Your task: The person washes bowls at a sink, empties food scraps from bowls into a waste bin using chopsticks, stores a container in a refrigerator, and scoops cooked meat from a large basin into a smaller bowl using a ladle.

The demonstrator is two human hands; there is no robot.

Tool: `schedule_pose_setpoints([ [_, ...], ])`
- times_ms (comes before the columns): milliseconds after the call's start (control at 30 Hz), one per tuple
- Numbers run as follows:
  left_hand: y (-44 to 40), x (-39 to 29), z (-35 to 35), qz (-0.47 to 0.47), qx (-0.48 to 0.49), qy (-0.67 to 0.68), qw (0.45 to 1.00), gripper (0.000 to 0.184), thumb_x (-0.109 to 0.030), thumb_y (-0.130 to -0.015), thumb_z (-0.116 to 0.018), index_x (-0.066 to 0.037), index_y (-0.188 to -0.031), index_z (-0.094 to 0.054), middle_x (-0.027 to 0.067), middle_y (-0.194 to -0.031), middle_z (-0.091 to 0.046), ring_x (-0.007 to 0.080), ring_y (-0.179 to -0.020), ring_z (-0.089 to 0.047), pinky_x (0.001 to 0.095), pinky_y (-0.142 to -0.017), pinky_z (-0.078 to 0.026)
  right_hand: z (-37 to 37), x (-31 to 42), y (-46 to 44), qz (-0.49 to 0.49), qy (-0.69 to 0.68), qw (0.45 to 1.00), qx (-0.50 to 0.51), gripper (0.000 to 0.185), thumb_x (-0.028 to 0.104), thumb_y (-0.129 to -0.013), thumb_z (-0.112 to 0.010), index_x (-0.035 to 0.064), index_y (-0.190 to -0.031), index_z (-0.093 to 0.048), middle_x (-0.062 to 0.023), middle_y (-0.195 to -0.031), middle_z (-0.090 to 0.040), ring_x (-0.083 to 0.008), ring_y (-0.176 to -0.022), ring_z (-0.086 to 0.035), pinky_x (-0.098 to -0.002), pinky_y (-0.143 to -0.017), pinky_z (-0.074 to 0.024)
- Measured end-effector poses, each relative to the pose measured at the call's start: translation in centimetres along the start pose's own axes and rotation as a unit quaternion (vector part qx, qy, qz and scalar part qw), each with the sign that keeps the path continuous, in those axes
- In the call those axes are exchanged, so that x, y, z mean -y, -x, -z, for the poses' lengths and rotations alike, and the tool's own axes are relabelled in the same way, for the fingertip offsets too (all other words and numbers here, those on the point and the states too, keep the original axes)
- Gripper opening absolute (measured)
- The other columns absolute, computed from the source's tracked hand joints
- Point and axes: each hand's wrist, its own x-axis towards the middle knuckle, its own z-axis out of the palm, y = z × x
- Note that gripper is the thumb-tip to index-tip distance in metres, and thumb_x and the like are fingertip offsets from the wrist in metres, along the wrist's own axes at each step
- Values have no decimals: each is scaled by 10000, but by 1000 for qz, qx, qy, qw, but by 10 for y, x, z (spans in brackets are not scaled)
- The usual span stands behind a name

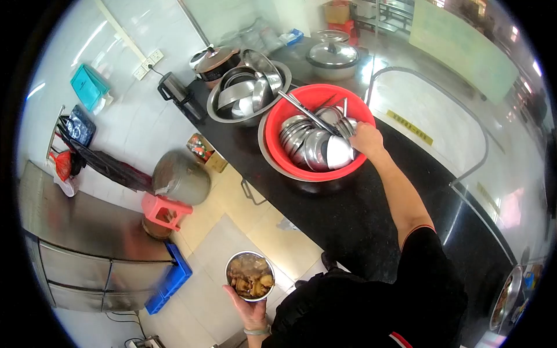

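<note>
My left hand (250,310) supports a steel bowl (228,277) from below and the side, with its fingers round it. Inside the bowl lie chunks of brown cooked food (250,283) in some liquid. On the black counter, my right hand (365,141) reaches over the right rim of a red basin (316,174). Its fingers are bent against the stacked steel bowls (316,148) in there, and their tips are partly hidden. Long metal utensils (307,111) lie slantwise across the bowls.
Behind the red basin stands a steel basin (246,119) of pans and bowls. A lidded pot (216,61), a kettle (173,87) and a larger lidded pot (333,58) share the black counter (325,214). A pink stool (165,210) and blue crate (169,284) are on the floor.
</note>
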Motion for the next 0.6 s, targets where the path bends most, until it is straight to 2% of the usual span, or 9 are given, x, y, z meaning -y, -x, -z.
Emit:
schedule_pose_setpoints([
  [67, 3, -1, -4, -13, 9, -29, 999, 752, -665, -865, -463, -108, -1367, -400, 88, -1344, -483, 290, -1195, -512, 455, -958, -476, 1, 5, -1, -38, 9, 999, -16, 344, 172, -747, -574, -16, -1032, -613, -239, -1038, -635, -362, -954, -634, -440, -838, -513],
  [133, 6, 2, 3, -13, 7, -13, 1000, 748, -661, -867, -463, -108, -1367, -397, 88, -1341, -485, 290, -1194, -514, 452, -958, -476, 6, 6, 5, -35, 10, 999, -20, 325, 174, -750, -573, -5, -1018, -607, -233, -1045, -625, -367, -974, -624, -437, -847, -507],
  [200, 6, 3, 9, -14, 3, 4, 1000, 744, -657, -869, -464, -108, -1368, -395, 87, -1338, -487, 289, -1192, -516, 448, -958, -477, 6, 6, 6, 1, 20, 995, -93, 290, 177, -752, -574, -8, -974, -590, -220, -994, -627, -373, -918, -636, -452, -816, -514],
  [267, 8, 4, 16, -9, -22, 10, 1000, 743, -648, -876, -460, -109, -1381, -383, 94, -1361, -472, 298, -1215, -500, 464, -970, -468, 5, 4, 3, 44, 54, 985, -157, 255, 181, -759, -586, 19, -955, -562, -202, -925, -615, -371, -811, -644, -469, -724, -529],
  [333, 7, 3, 20, -1, -7, 28, 1000, 739, -641, -882, -454, -110, -1389, -373, 100, -1381, -453, 303, -1240, -477, 478, -989, -451, 27, 14, 4, 64, 62, 976, -197, 198, 142, -772, -586, 49, -943, -553, -183, -933, -615, -371, -796, -639, -469, -699, -529],
  [400, 8, 4, 18, 0, 1, 50, 999, 735, -635, -889, -447, -110, -1398, -364, 105, -1401, -434, 309, -1265, -454, 492, -1007, -434, 42, 17, -1, 121, 66, 951, -277, 135, 112, -784, -584, 64, -901, -539, -155, -911, -610, -364, -792, -626, -475, -679, -516],
  [467, 8, 0, 9, 16, 3, 14, 1000, 718, -624, -894, -443, -119, -1400, -377, 117, -1413, -424, 313, -1294, -418, 489, -1078, -355, 62, 29, 2, 209, 47, 921, -326, 135, 101, -773, -603, 68, -881, -529, -138, -855, -593, -349, -769, -603, -458, -657, -495],
  [533, 10, -4, -4, 39, 35, 49, 997, 723, -632, -906, -405, -112, -1408, -366, 134, -1423, -407, 319, -1305, -404, 497, -1086, -340, 77, 52, 15, 322, 13, 888, -328, 141, 79, -745, -637, 69, -848, -541, -120, -803, -565, -328, -719, -565, -425, -632, -472],
  [600, 10, -6, 2, 61, 11, 30, 998, 764, -665, -893, -375, -106, -1414, -354, 144, -1433, -392, 320, -1307, -401, 506, -1080, -343, 93, 99, 56, 428, -51, 854, -291, 151, 47, -715, -661, 59, -794, -533, -99, -754, -537, -312, -678, -536, -390, -615, -462],
])
